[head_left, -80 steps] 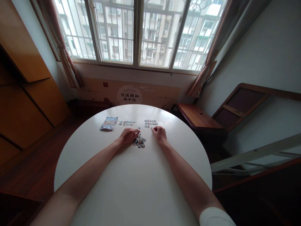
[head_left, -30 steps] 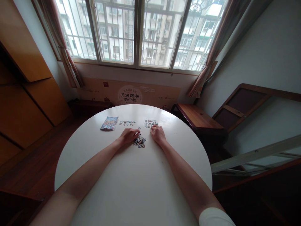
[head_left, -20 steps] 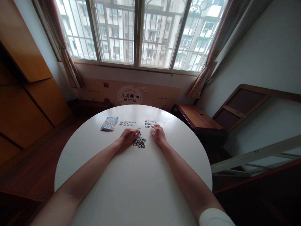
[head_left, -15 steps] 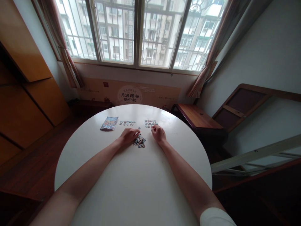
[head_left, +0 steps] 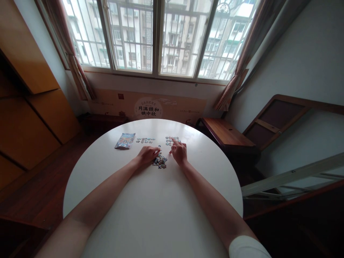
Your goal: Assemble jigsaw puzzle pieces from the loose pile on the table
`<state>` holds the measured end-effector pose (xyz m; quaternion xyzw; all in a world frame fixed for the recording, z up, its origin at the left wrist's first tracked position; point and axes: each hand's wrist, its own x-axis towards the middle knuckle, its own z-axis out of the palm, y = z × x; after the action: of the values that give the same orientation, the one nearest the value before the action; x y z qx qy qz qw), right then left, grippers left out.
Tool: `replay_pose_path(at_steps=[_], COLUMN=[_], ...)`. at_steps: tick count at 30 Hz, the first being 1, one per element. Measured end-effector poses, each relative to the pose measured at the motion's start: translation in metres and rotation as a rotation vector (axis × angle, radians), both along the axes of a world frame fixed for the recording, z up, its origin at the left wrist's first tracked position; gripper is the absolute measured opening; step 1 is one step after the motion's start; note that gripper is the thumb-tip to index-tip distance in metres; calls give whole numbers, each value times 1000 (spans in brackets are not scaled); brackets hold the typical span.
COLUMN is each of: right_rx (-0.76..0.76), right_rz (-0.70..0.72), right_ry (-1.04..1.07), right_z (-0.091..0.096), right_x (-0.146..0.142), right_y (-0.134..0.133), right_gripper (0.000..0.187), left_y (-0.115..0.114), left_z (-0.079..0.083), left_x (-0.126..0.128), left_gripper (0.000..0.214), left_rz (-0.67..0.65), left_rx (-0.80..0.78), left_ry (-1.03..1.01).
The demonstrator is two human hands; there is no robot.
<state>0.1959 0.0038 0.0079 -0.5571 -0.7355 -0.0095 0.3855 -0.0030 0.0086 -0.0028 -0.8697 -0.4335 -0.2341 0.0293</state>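
Note:
A loose pile of jigsaw puzzle pieces (head_left: 160, 162) lies on the white round table (head_left: 158, 208). My left hand (head_left: 147, 154) rests against the pile's left side, its fingers curled together; whatever is between the fingertips is too small to make out. My right hand (head_left: 179, 152) is right of the pile, index finger stretched forward and thumb apart, with nothing visible in it. Its index fingertip is at the near edge of a block of pieces laid in rows (head_left: 172, 139). Another group of spread pieces (head_left: 146, 140) lies further left, beyond my left hand.
A colourful printed packet or sheet (head_left: 125, 141) lies at the table's far left. Behind the table stand a printed cardboard panel (head_left: 172, 104) and a barred window. A low wooden stand (head_left: 224, 132) is at the right, beyond the table's edge.
My right hand has drawn slightly nearer and left of the laid-out rows, and its fingers have opened from a pinch to a stretched index finger. The left hand has stayed in place.

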Motion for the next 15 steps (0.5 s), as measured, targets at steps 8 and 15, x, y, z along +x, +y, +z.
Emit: replay_pose_path(at_steps=[8,15], right_rx=[82,60], right_rz=[-66,-122], right_ry=[35,22], right_z=[4,5], right_x=[1,-3], right_y=[-3,-8], right_gripper=[35,30], left_y=[0,0], left_z=[0,-1], left_x=[-1,0], left_gripper=[27,29], left_rz=[1,33], left_rx=[3,29], left_ry=[-5,-41])
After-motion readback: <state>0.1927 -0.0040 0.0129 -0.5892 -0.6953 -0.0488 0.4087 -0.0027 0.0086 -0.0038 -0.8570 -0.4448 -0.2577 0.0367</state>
